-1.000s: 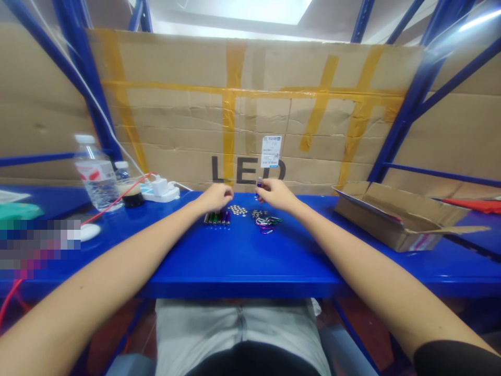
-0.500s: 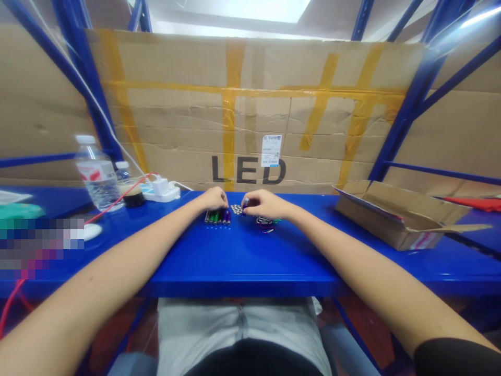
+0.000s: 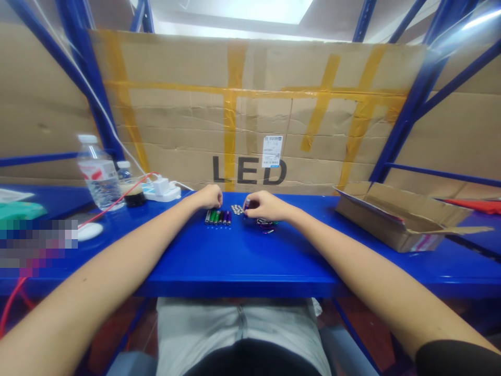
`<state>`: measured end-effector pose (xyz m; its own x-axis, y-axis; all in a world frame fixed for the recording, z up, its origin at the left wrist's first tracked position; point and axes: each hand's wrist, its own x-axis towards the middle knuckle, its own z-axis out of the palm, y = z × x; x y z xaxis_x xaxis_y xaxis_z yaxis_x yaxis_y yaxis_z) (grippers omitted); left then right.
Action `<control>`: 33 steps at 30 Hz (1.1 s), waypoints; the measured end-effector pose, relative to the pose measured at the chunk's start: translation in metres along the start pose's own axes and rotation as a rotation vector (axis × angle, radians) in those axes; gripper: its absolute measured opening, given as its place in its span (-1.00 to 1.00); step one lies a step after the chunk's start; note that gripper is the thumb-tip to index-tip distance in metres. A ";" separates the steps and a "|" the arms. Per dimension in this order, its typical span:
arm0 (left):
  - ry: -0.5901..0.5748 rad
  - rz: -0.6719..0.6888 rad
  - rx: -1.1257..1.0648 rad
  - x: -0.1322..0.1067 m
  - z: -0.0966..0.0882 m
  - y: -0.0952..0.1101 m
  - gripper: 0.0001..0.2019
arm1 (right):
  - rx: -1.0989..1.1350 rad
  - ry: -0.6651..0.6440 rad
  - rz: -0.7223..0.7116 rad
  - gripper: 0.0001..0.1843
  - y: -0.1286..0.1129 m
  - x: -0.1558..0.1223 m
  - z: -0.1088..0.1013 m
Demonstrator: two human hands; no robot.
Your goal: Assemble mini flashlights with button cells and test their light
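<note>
A row of small metallic tubes [image 3: 218,218], silver, green, black and purple, lies side by side on the blue table. My left hand [image 3: 210,197] is just behind the row with its fingers curled closed; whatever they hold, if anything, is hidden. Between thumb and fingers my right hand [image 3: 266,206] pinches a small dark purple tube [image 3: 247,205], held upright. Small silver round pieces [image 3: 237,209] are gathered between the hands. Below my right hand sits a little pile of metal clips [image 3: 267,224], some coloured. Tiny pale bits [image 3: 219,227] form a line in front of the tubes.
An open cardboard box [image 3: 391,224] stands to the right. On the left are a water bottle [image 3: 97,177], a smaller bottle with dark liquid [image 3: 133,196], a white power strip [image 3: 164,194] and a red cable [image 3: 111,205]. A large cardboard sheet [image 3: 176,125] closes off the back.
My left hand has shifted a little to the left, uncovering more of the tube row. My right hand stays nearly in place, still pinching the purple tube.
</note>
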<state>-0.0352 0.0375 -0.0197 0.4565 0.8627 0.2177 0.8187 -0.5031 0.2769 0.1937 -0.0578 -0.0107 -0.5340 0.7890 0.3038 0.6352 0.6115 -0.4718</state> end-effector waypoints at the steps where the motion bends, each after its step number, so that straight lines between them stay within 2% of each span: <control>1: -0.003 0.009 0.003 0.000 0.000 0.000 -0.87 | -0.005 -0.004 -0.003 -0.90 0.000 0.000 0.001; 5: 0.080 0.050 -0.049 -0.002 -0.001 0.004 -0.91 | -0.036 -0.011 -0.001 -0.92 -0.001 -0.001 0.003; 9: 0.225 0.129 -0.300 -0.009 -0.010 0.023 -0.88 | -0.070 0.007 -0.006 -0.91 0.001 0.000 -0.001; 12: 0.244 0.269 -0.436 -0.019 -0.016 0.048 -0.88 | -0.095 0.027 -0.012 -0.93 0.006 0.001 -0.003; 15: 0.235 0.347 -0.456 -0.029 -0.016 0.069 -0.91 | -0.095 0.025 -0.014 -0.93 0.010 0.001 -0.003; 17: 0.219 0.385 -0.440 -0.032 -0.013 0.076 -0.91 | -0.091 0.028 -0.008 -0.94 0.011 0.001 -0.003; 22: 0.218 0.430 -0.429 -0.030 -0.005 0.075 -0.92 | -0.067 0.012 -0.013 -0.90 0.012 0.002 -0.001; 26: 0.201 0.432 -0.484 -0.031 -0.005 0.076 -0.89 | -0.039 0.066 -0.033 -0.89 0.017 0.003 -0.002; 33: 0.302 0.521 -0.401 -0.037 -0.005 0.082 -0.88 | 0.014 0.150 -0.077 -0.87 0.026 0.006 -0.003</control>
<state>0.0136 -0.0361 0.0002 0.5894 0.4824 0.6480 0.3035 -0.8756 0.3758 0.2087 -0.0371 -0.0185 -0.4908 0.7402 0.4596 0.5870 0.6707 -0.4534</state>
